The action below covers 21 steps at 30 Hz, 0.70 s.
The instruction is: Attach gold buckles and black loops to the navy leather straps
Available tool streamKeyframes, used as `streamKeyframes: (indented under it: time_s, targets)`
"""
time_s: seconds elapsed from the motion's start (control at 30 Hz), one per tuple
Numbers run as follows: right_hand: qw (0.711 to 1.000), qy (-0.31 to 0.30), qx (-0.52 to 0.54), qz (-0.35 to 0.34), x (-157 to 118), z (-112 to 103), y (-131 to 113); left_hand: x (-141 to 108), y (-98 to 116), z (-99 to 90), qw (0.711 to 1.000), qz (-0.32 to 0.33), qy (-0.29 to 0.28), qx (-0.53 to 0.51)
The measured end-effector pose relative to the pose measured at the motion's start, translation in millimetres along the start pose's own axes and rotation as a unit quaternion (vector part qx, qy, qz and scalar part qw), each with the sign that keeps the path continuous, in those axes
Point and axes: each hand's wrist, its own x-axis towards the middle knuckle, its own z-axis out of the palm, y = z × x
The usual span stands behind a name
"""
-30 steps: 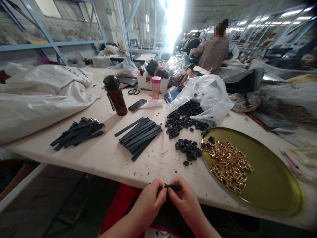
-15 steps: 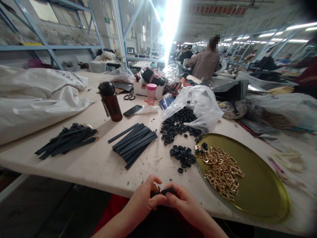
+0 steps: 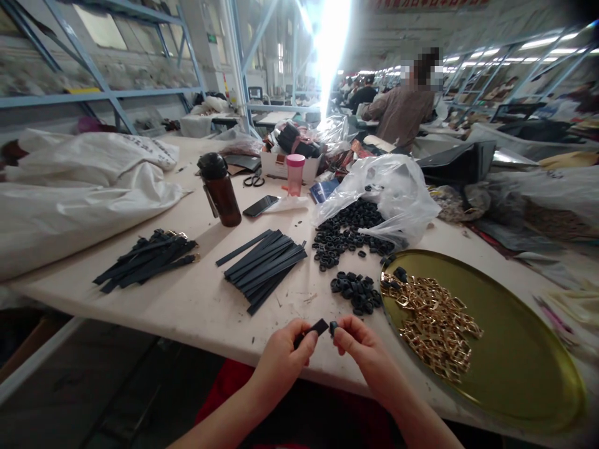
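Black strap (image 3: 309, 333), soft and light, pinched at one end by the left hand (image 3: 281, 365); right hand (image 3: 364, 352) pinches a small black loop (image 3: 333, 328).

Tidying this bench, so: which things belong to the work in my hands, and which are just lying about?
Work: narrow black strap strip, small black rubber loop, gold metal buckles.
Lying about: brown plastic bottle, black smartphone, pink-topped plastic cup.

Bare left hand (image 3: 283, 365) and right hand (image 3: 367, 357), bare forearms (image 3: 224, 418), and a red and black garment (image 3: 229, 377) over the lap
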Motion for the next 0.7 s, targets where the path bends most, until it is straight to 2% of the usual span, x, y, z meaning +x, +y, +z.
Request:
streamKeyframes:
  time_s: [0.07, 0.13, 0.33, 0.47, 0.53, 0.7]
  targets:
    - [0.992, -0.012, 0.117, 0.051, -5.5, 9.4, -0.4, -1.2, 0.5, 2.4, 1.0, 0.003, 0.001, -0.009]
    - [0.988, 0.001, 0.145, 0.059, -7.9, 14.8, 0.7, -3.8, -1.3, 4.3, 1.0, 0.004, -0.014, -0.005]
    - [0.995, 0.039, 0.091, 0.03, -11.2, 20.8, 0.3, -9.0, -9.0, 1.7, 0.999, -0.02, -0.048, 0.013]
    - [0.999, 0.007, 0.029, 0.036, -14.1, 18.0, 2.5, -8.3, -5.2, -3.9, 0.994, 0.002, -0.086, 0.062]
    - [0.999, -0.008, 0.022, 0.046, -14.6, 16.2, 5.6, -8.4, -3.6, -4.4, 0.993, 0.014, -0.087, 0.074]
    - [0.995, -0.013, 0.07, 0.075, -16.2, 22.2, 12.0, -11.0, -7.4, 2.5, 0.997, -0.003, -0.055, 0.061]
